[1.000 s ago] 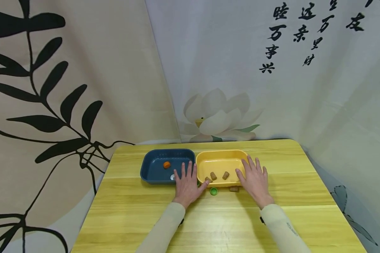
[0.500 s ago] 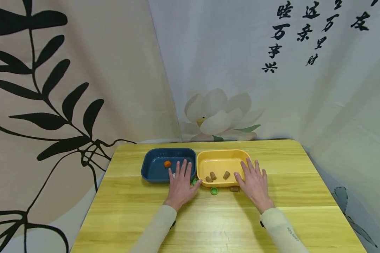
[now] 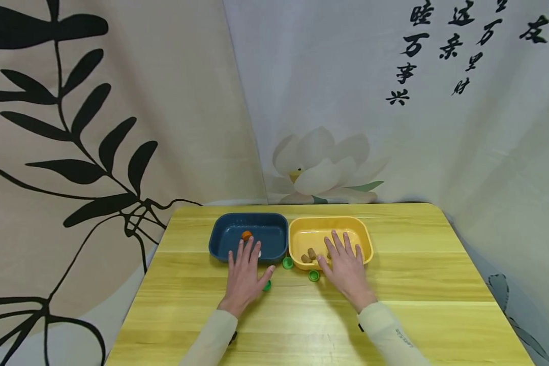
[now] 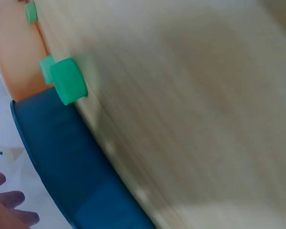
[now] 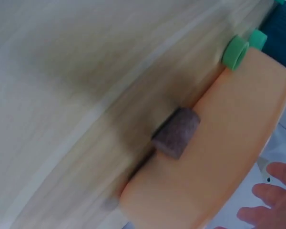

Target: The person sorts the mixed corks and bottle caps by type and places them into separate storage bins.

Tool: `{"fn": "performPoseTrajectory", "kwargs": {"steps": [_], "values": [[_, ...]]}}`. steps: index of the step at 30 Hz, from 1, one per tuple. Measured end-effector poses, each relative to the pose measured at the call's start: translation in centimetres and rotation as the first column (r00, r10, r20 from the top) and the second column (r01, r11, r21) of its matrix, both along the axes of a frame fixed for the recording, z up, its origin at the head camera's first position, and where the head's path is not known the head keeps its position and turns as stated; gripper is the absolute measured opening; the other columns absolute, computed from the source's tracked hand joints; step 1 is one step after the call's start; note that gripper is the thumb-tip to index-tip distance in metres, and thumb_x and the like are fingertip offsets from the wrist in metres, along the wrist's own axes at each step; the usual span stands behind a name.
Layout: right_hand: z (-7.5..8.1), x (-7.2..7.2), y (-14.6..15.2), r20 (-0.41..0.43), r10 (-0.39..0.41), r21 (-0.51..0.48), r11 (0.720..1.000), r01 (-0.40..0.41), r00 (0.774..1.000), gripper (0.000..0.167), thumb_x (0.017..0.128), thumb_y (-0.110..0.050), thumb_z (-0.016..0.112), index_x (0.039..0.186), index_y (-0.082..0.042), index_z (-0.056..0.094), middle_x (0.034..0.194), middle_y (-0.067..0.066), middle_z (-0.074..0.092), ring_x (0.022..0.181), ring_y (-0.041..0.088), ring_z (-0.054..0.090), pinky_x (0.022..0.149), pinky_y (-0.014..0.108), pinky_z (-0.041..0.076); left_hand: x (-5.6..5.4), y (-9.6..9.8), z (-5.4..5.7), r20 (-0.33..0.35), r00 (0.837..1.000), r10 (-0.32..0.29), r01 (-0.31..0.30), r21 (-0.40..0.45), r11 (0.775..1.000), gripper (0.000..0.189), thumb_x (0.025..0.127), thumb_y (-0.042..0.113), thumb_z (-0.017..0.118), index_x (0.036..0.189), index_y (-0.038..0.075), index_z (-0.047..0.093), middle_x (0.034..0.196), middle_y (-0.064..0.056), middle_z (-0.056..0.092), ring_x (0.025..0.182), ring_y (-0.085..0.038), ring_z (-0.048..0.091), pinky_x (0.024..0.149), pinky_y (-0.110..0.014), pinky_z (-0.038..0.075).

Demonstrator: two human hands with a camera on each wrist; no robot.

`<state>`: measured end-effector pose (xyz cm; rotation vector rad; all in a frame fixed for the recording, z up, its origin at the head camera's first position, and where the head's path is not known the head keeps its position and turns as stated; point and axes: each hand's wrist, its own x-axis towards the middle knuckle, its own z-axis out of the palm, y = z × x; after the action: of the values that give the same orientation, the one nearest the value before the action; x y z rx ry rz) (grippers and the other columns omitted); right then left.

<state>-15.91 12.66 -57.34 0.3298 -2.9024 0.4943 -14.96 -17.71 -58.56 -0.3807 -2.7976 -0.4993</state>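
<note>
My left hand (image 3: 244, 277) has its fingers straight over the front side of the blue tray (image 3: 274, 234). Inside that tray lie an orange cap-like piece (image 3: 246, 235) and a partly covered white piece (image 3: 260, 253). My right hand (image 3: 346, 269) spreads its fingers over the front of the yellow tray (image 3: 304, 234). Cork-like brown pieces (image 3: 312, 253) lie in it, one mostly hidden by that hand. Another cork (image 5: 177, 133) sits before the yellow tray in the right wrist view. Neither hand grips anything.
Green caps lie on the wooden table: one near the trays' junction (image 3: 287, 263), one before the yellow tray (image 3: 313, 275), one beside my left thumb (image 3: 267, 285). The trays stand side by side near the table's back edge, before a printed cloth.
My left hand has moved left and toward me, uncovering green caps. My right hand has shifted left, now hiding the cork before the yellow tray in the head view. The head view has shifted slightly.
</note>
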Motion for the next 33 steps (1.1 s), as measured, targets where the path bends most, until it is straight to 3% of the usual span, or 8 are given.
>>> {"fn": "performPoseTrajectory", "kwargs": {"steps": [11, 20, 23, 27, 30, 33], "values": [[-0.7, 0.0, -4.3, -0.023, 0.106, 0.028, 0.994, -0.106, 0.994, 0.066, 0.106, -0.055, 0.047, 0.157, -0.014, 0.048, 0.167, 0.009, 0.033, 0.156, 0.038, 0.021, 0.116, 0.071, 0.022, 2.6, -1.9, -1.2, -0.138, 0.99, 0.008, -0.001, 0.05, 0.999, 0.07, 0.094, 0.048, 0.068, 0.147, 0.004, 0.053, 0.158, -0.018, 0.044, 0.148, -0.043, 0.034, 0.114, -0.069, 0.03], [-1.1, -1.2, -7.2, -0.017, 0.22, 0.08, 0.973, -0.218, 0.975, 0.063, 0.108, -0.052, 0.045, 0.158, -0.015, 0.045, 0.167, 0.006, 0.034, 0.156, 0.037, 0.023, 0.116, 0.071, 0.023, 3.9, -2.6, -1.7, -0.142, 0.99, 0.001, 0.005, 0.042, 0.999, 0.063, 0.091, 0.044, 0.072, 0.139, 0.004, 0.061, 0.147, -0.018, 0.055, 0.142, -0.043, 0.044, 0.11, -0.067, 0.037], [-1.2, -1.6, -7.7, -0.003, 0.235, 0.093, 0.968, -0.233, 0.972, 0.062, 0.108, -0.053, 0.042, 0.159, -0.016, 0.045, 0.167, 0.005, 0.034, 0.155, 0.037, 0.024, 0.116, 0.071, 0.024, 4.2, -2.7, -1.8, -0.112, 0.994, -0.01, 0.011, 0.013, 1.0, 0.06, 0.091, 0.045, 0.073, 0.135, 0.006, 0.065, 0.144, -0.017, 0.058, 0.139, -0.043, 0.048, 0.107, -0.067, 0.04], [-1.1, -1.8, -7.9, 0.037, 0.24, 0.117, 0.963, -0.243, 0.97, 0.062, 0.109, -0.054, 0.038, 0.16, -0.018, 0.042, 0.168, 0.001, 0.032, 0.156, 0.035, 0.023, 0.117, 0.07, 0.023, 4.3, -2.5, -1.9, 0.007, 1.0, -0.015, 0.016, -0.044, 0.999, 0.063, 0.092, 0.053, 0.07, 0.136, 0.009, 0.065, 0.142, -0.016, 0.059, 0.138, -0.043, 0.049, 0.107, -0.068, 0.04], [-1.1, -1.8, -7.9, 0.053, 0.242, 0.122, 0.962, -0.246, 0.969, 0.061, 0.11, -0.052, 0.038, 0.161, -0.018, 0.04, 0.168, -0.001, 0.031, 0.156, 0.035, 0.023, 0.117, 0.07, 0.022, 4.1, -2.2, -2.0, 0.118, 0.993, -0.017, 0.026, -0.077, 0.997, 0.069, 0.093, 0.059, 0.067, 0.14, 0.009, 0.063, 0.143, -0.017, 0.058, 0.139, -0.044, 0.047, 0.107, -0.069, 0.039], [-1.4, -1.9, -8.0, 0.062, 0.242, 0.124, 0.961, -0.248, 0.968, 0.061, 0.11, -0.052, 0.037, 0.161, -0.018, 0.039, 0.169, -0.001, 0.03, 0.156, 0.034, 0.023, 0.118, 0.069, 0.022, 3.9, -1.9, -2.2, 0.185, 0.982, -0.019, 0.037, -0.095, 0.995, 0.072, 0.093, 0.061, 0.067, 0.143, 0.009, 0.06, 0.144, -0.018, 0.057, 0.139, -0.046, 0.047, 0.106, -0.07, 0.038]]}}
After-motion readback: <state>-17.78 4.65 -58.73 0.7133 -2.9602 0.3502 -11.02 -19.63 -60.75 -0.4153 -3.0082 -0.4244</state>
